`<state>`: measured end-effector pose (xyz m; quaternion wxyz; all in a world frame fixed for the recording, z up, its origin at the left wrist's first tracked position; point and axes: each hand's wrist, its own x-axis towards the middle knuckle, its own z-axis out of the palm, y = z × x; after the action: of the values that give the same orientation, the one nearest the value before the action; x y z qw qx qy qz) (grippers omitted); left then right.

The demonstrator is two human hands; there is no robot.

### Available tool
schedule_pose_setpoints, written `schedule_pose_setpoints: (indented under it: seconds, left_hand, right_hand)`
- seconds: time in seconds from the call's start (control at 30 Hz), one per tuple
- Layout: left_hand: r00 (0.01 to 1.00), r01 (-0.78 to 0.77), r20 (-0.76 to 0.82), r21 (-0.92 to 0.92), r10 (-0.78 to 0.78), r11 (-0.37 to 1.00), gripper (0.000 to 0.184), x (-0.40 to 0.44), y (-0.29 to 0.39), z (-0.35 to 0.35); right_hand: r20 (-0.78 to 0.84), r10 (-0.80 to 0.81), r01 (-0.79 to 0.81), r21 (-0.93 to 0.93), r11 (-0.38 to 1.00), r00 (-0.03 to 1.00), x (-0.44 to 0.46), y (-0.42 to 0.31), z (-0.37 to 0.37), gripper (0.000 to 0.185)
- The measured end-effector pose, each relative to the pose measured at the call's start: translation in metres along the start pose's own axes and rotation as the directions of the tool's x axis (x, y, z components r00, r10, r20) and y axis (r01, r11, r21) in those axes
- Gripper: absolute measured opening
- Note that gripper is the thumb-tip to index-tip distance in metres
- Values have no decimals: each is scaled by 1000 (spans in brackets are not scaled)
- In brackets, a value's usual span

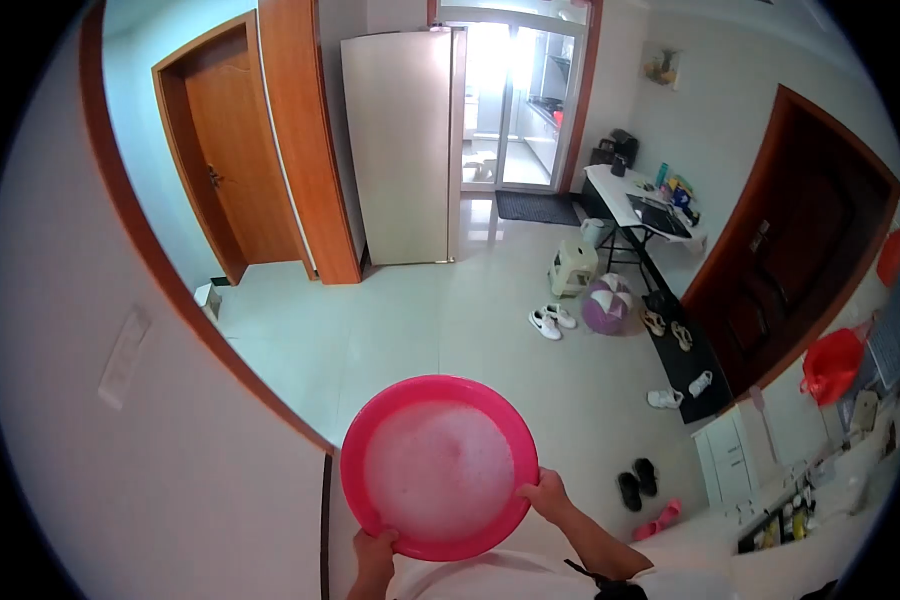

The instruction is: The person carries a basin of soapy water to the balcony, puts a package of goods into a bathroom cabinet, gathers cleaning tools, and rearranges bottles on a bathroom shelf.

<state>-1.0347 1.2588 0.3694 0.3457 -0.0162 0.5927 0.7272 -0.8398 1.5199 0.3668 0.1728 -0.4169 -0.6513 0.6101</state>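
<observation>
Fingers of the left hand (pixel 375 549) and right hand (pixel 547 495) are gripping — above a pale, glossy floor (pixel 420 325) — the near-left and right rim of a round, bright-pink plastic basin (pixel 352 465), while whitish, frothy suds (pixel 438 468) are covering its bottom.

Can't make out any text, label, brand, number or sign in view. Too small and blurred to read on the packs (pixel 680 190) on the table (pixel 615 184). Same for the sneakers (pixel 545 323): can see a dark mark on the side, can't identify a brand from it.
</observation>
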Motion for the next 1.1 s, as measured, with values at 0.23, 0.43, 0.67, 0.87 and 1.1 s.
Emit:
schedule_pose_setpoints:
  seconds: [0.23, 0.43, 0.67, 0.87, 1.1]
  left_hand:
    - [999, -31, -28, -48, 29, 998, 27, 263, 137, 53]
    - [991, -71, -125, -134, 54, 988, 28, 488, 202, 69]
    - [923, -84, -382, -123, 31, 989, 25, 670, 307, 79]
    - [823, -209, -562, -164, 83, 964, 24, 826, 385, 26]
    - [746, -177, -663, -103, 65, 979, 26, 980, 498, -90]
  right_hand:
    - [44, -44, 43, 40, 998, 998, 278, -132, 81, 19]
    - [126, -62, 71, -69, 995, 990, 511, -234, 162, 23]
    - [414, -97, 101, 12, 995, 905, 781, -328, 288, 25]
    - [597, -64, 91, -15, 996, 800, 950, -410, 459, 23]
    - [702, -65, 107, -16, 994, 709, 1083, -483, 684, 27]
